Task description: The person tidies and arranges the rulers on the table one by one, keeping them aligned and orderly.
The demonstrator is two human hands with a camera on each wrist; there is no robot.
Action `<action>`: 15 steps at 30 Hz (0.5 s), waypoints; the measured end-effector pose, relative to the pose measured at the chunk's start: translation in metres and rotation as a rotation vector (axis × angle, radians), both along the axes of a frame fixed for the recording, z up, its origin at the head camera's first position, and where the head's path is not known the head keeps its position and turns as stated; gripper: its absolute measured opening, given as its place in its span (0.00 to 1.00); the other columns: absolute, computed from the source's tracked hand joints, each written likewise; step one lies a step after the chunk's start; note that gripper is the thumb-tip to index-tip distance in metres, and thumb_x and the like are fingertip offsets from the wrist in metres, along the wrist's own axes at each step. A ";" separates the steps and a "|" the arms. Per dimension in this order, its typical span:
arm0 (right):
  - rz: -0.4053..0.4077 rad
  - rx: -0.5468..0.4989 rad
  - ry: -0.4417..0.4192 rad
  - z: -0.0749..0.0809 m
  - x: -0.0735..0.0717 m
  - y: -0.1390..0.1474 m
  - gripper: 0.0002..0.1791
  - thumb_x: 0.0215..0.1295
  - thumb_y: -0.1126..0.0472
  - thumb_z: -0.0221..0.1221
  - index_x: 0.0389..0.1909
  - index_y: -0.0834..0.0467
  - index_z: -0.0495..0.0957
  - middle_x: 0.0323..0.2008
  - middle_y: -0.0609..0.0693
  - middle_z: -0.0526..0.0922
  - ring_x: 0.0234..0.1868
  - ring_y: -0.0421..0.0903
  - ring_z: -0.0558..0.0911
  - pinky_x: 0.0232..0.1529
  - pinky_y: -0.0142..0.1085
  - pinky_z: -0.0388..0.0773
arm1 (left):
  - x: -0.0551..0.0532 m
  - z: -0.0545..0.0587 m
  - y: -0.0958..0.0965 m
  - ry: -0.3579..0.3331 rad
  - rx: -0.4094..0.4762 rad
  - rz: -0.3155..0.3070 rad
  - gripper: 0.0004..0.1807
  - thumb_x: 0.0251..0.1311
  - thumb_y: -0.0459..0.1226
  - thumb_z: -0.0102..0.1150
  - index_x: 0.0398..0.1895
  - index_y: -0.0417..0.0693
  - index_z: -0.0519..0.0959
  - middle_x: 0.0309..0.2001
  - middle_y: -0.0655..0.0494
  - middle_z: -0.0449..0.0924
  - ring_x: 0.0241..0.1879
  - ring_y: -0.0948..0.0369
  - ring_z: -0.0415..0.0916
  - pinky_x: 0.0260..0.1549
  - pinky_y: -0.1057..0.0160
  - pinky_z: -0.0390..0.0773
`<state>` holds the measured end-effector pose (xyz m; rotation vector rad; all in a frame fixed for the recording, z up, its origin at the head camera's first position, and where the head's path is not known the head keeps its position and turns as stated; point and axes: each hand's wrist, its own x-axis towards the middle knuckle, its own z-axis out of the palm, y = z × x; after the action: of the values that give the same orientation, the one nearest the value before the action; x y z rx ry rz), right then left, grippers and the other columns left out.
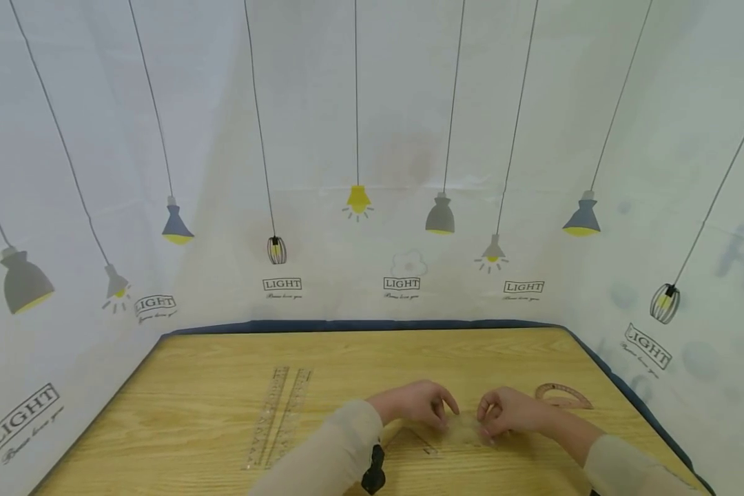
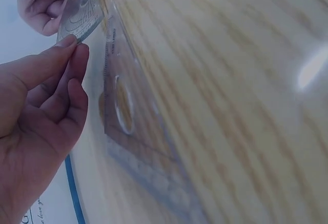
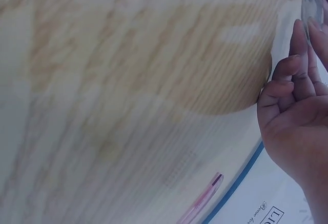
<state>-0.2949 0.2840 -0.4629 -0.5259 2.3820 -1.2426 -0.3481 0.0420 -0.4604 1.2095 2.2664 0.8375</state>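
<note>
Both hands hold a clear plastic measuring piece (image 2: 84, 16) with a printed scale and curved lines, just above the table. My left hand (image 2: 43, 96) pinches its near edge between thumb and fingers. At the opposite edge my right hand (image 1: 513, 412) grips it with thumb and fingertips. Its full outline is blurred in the head view and partly covered by the hands. A clear set square (image 2: 123, 106) with an oval cut-out lies on the table beside the left hand. Right of the right hand lies a pinkish protractor (image 1: 564, 398).
Two clear rulers (image 1: 277, 413) lie side by side on the wooden table (image 1: 204, 386), left of the left forearm. A small black object (image 1: 374, 472) is at the left wrist. White sheeting (image 1: 347, 124) printed with lamps surrounds the table, along a dark blue border.
</note>
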 end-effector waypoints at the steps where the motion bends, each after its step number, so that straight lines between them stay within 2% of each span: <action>1: 0.013 -0.002 -0.002 0.000 0.000 0.001 0.09 0.59 0.67 0.65 0.38 0.65 0.77 0.21 0.49 0.80 0.18 0.39 0.69 0.20 0.29 0.65 | 0.001 0.000 0.001 0.000 -0.004 -0.001 0.16 0.57 0.26 0.66 0.50 0.41 0.82 0.28 0.58 0.82 0.26 0.71 0.76 0.31 0.73 0.75; 7: 0.067 -0.015 -0.003 0.000 0.002 0.004 0.08 0.59 0.70 0.64 0.38 0.65 0.77 0.20 0.50 0.79 0.18 0.39 0.69 0.20 0.29 0.65 | 0.004 -0.001 0.004 -0.053 0.006 -0.004 0.14 0.58 0.26 0.65 0.49 0.39 0.82 0.27 0.58 0.82 0.26 0.68 0.77 0.31 0.71 0.76; 15: 0.099 -0.029 -0.008 0.002 0.004 0.006 0.06 0.60 0.70 0.65 0.35 0.66 0.77 0.21 0.53 0.81 0.19 0.38 0.72 0.21 0.29 0.67 | 0.006 0.000 0.008 -0.053 -0.020 -0.021 0.15 0.58 0.27 0.66 0.49 0.39 0.82 0.26 0.59 0.81 0.26 0.68 0.77 0.30 0.71 0.75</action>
<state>-0.2908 0.2900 -0.4609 -0.6386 2.3046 -1.2353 -0.3422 0.0499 -0.4607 1.1863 2.2115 0.8278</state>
